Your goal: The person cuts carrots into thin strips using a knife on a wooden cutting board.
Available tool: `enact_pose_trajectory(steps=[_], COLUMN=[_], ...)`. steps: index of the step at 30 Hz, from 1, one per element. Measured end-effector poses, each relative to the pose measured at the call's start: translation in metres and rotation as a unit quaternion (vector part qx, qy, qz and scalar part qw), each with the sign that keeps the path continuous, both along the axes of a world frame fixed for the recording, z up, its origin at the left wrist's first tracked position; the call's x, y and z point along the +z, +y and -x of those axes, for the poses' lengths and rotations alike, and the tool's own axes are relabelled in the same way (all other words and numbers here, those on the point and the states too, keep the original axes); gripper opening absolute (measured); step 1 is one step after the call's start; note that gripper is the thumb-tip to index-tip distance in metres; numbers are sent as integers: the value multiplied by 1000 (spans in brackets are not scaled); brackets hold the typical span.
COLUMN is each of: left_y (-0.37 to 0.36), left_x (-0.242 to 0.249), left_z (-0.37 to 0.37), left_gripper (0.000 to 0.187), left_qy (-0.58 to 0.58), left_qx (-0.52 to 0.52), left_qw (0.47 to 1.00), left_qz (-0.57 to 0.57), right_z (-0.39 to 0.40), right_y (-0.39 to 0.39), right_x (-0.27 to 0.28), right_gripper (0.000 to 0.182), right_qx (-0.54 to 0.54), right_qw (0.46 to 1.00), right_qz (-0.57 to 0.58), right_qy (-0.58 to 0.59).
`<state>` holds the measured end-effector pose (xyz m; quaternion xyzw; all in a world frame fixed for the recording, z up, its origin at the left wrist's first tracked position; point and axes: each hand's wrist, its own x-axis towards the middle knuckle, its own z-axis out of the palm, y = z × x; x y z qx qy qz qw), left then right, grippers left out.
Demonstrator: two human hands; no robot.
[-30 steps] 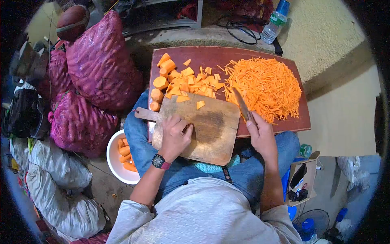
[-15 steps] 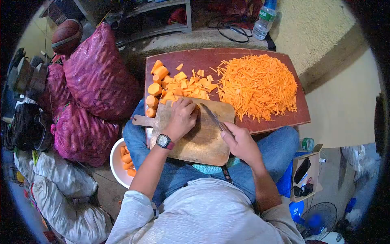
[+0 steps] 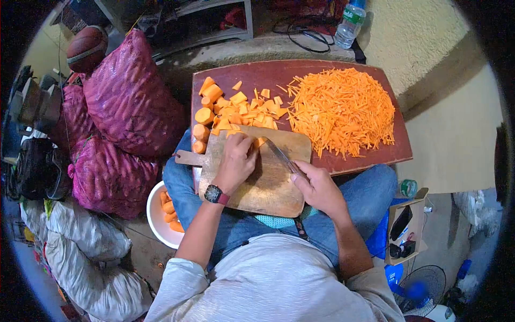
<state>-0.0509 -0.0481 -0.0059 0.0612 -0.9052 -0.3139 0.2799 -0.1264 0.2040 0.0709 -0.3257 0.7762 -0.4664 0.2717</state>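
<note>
Just beside the left hand (image 3: 237,158), on its right, a carrot piece (image 3: 259,142) sat on the cutting board (image 3: 273,190), held by curled fingers, its long axis unclear. The right hand (image 3: 317,188), wrapped round the knife (image 3: 280,155), lay farther off, blade slanting far-left toward the piece. Beyond, carrot chunks (image 3: 241,110) crowded the left of the counter (image 3: 257,73); carrot shreds (image 3: 343,112) heaped its right.

Pale, short-sleeved shirt (image 3: 279,284) with blue jeans (image 3: 362,196).
Fine creases run across the shirt, whose loose right sleeve (image 3: 370,287) looks greyer; the left wrist (image 3: 225,183) wears a squarish, dark-faced watch (image 3: 212,193) on a maroon band (image 3: 223,199); a narrow dark strap (image 3: 300,231) shows by the hem.
</note>
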Motion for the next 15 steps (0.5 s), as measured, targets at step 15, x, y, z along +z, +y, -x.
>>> enact_pose_trajectory(steps=[15], left_y=[51], left_x=[23], left_z=[-57], left_gripper=[14], left_qy=[-117], left_qx=[-30], left_qw=[992], left_qz=[-27], right_z=[-12], right_y=[7], right_x=[5], right_gripper=[33], right_qx=[3], right_qw=[999], right_qz=[4], right_qy=[-40])
